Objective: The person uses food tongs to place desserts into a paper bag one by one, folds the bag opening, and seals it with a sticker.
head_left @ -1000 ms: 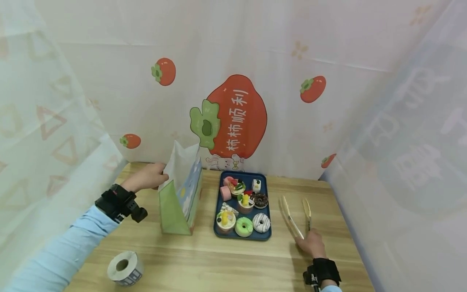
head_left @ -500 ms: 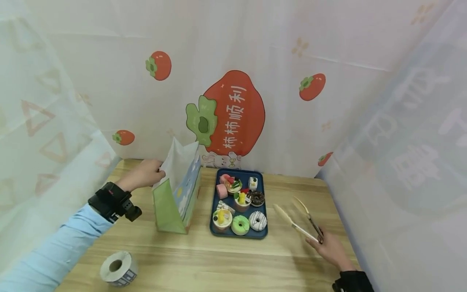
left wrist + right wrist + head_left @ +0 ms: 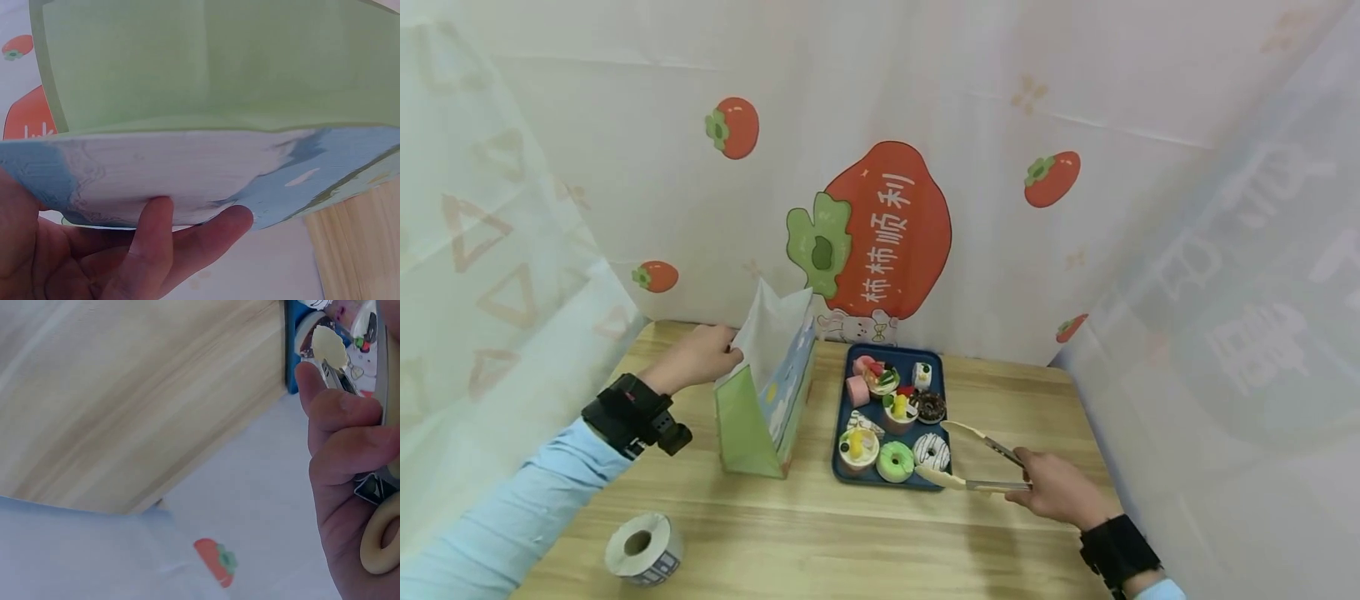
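My left hand [image 3: 702,360] pinches the upper left edge of a standing paper bag [image 3: 749,429], green on its end with a blue printed side. The bag's mouth gapes upward; the left wrist view shows thumb and fingers at the bag's rim [image 3: 181,150]. My right hand [image 3: 1060,487] grips a pair of tongs [image 3: 996,486] with cream-coloured tips. Those tips are spread, one on either side of a white donut [image 3: 932,452] with dark stripes. It lies in the front right corner of a blue tray [image 3: 880,483]. Whether the tips touch it I cannot tell.
Beside the striped donut sit a green donut [image 3: 896,462] and a fruit-topped cup cake [image 3: 858,448]. A chocolate donut [image 3: 931,407] and several small cakes fill the rest of the tray. A label roll [image 3: 643,550] stands front left. Printed curtains [image 3: 985,250] surround the wooden table [image 3: 820,542].
My right hand has lifted the tongs and swung them leftward, from the right of the tray to the striped donut. The left hand stays at the bag's edge.
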A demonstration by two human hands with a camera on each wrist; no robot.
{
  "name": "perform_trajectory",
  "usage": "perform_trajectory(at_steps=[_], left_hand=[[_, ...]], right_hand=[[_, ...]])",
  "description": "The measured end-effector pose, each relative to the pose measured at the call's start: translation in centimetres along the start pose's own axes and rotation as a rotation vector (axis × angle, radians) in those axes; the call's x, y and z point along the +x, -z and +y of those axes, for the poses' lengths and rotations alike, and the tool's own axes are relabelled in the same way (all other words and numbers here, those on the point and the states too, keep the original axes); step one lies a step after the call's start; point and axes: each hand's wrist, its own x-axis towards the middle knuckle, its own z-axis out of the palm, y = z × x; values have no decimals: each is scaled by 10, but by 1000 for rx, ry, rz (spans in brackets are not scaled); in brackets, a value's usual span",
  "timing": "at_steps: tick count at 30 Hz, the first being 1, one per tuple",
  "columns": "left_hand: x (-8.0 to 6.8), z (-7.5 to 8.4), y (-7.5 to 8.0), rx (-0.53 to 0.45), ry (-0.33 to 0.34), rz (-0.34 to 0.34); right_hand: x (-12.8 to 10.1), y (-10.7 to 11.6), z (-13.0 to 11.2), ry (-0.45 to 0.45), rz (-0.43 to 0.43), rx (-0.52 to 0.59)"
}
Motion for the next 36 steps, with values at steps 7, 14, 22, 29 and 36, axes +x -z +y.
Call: perform_trajectory(at_steps=[7,14,22,29,36], left_hand=[[2,5,0,18,-39,32],[-3,8,-1,0,-14,13],[-6,8,0,-8,21,13],[-8,5,-1,-25,25,6],[-3,0,-3,-19,17,11]], right_hand=[[13,2,-9,-10,-3,-173],[15,7,-16,-4,10,-310],[16,8,-8,45,-9,-222],[17,6,-1,140,28,-221],[17,6,4,126,36,-173]])
